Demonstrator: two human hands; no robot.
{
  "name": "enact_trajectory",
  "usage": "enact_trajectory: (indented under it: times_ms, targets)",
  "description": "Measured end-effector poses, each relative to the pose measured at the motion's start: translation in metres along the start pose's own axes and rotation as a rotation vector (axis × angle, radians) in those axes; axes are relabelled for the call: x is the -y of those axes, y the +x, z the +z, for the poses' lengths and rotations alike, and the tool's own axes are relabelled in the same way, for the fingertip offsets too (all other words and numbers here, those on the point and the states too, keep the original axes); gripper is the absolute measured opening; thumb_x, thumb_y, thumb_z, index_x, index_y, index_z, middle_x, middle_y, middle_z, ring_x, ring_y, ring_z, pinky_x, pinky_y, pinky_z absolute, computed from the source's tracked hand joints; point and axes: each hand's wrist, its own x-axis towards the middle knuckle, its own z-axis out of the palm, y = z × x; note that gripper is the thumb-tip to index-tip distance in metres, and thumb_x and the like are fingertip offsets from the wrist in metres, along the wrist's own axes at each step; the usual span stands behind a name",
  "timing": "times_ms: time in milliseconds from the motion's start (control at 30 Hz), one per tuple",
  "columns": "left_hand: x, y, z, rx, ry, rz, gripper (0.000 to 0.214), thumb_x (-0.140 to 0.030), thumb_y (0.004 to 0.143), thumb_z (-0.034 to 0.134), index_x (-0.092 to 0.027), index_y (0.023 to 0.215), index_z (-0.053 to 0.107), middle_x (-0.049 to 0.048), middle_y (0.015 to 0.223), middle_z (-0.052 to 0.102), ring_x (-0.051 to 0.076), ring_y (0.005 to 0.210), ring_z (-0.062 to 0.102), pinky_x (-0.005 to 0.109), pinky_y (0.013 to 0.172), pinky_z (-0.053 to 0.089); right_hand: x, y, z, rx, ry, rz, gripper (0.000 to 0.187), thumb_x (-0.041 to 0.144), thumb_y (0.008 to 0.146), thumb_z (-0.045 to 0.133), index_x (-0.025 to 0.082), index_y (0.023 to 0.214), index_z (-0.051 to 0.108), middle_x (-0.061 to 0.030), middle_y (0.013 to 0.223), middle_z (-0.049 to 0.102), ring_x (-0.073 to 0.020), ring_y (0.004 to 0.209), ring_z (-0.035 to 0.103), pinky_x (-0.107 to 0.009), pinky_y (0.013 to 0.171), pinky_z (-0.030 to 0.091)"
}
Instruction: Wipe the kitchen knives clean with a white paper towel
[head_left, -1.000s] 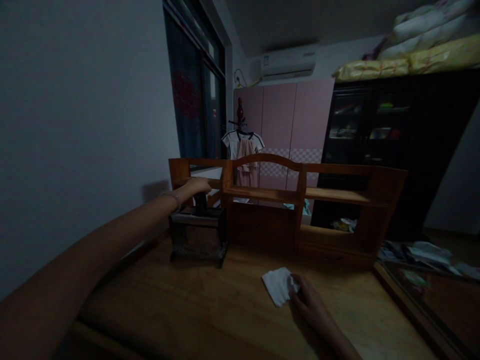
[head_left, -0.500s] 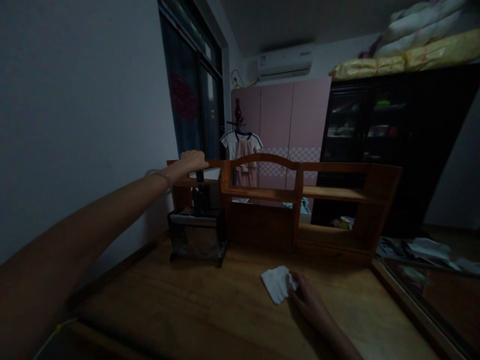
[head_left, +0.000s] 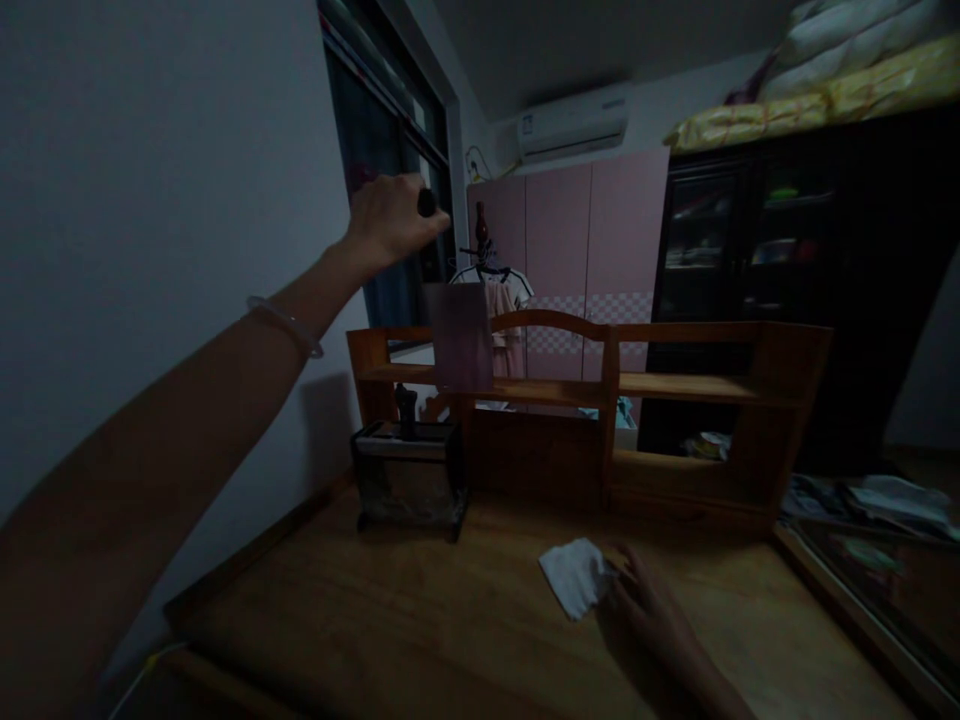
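Observation:
My left hand [head_left: 394, 225] is raised and closed around the black handle of a cleaver [head_left: 461, 338]. The cleaver's wide blade hangs down in front of the shelf unit and looks dull grey-pink. Below it on the wooden table stands a knife block [head_left: 409, 478] with dark ends and a clear-looking front; another black handle sticks up from its top. My right hand [head_left: 645, 605] is low over the table, fingers pinching the edge of a folded white cloth [head_left: 576, 577].
A wooden shelf unit [head_left: 555, 390] runs along the back of the table [head_left: 420, 610]. A pale wall [head_left: 187, 200] rises at the left. Papers [head_left: 900, 500] lie at the far right. Behind stand a pink wardrobe [head_left: 559, 230] and a dark cabinet [head_left: 847, 300].
My left hand has risen, drawing the cleaver up out of the knife block so that its blade now shows. My right hand still holds the cloth. The view has shifted slightly.

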Motion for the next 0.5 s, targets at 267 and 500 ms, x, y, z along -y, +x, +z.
enact_trajectory:
  times_ms: [267, 500]
  targets:
    - [-0.084, -0.06, 0.019, 0.165, -0.15, 0.148, 0.044, -0.043, 0.085, 0.042, -0.012, 0.114, 0.054, 0.0126, 0.103, 0.062, 0.028, 0.103, 0.054, 0.035, 0.083, 0.038, 0.048, 0.005, -0.025, -0.043, 0.163, 0.072, 0.039, 0.052, 0.082, 0.046, 0.02, 0.095, 0.065, -0.0098, 0.088, 0.069, -0.0243, 0.078, 0.066, -0.036, 0.069, 0.052]
    - [-0.135, -0.12, 0.037, 0.173, -0.209, 0.169, 0.039, -0.041, 0.089, 0.041, -0.012, 0.112, 0.052, 0.0117, 0.098, 0.063, 0.024, 0.093, 0.059, 0.033, 0.08, 0.039, 0.153, -0.016, 0.015, 0.449, 0.757, 0.132, 0.032, 0.044, 0.08, 0.058, 0.019, 0.098, 0.066, -0.01, 0.093, 0.069, -0.0252, 0.088, 0.065, -0.041, 0.078, 0.051]
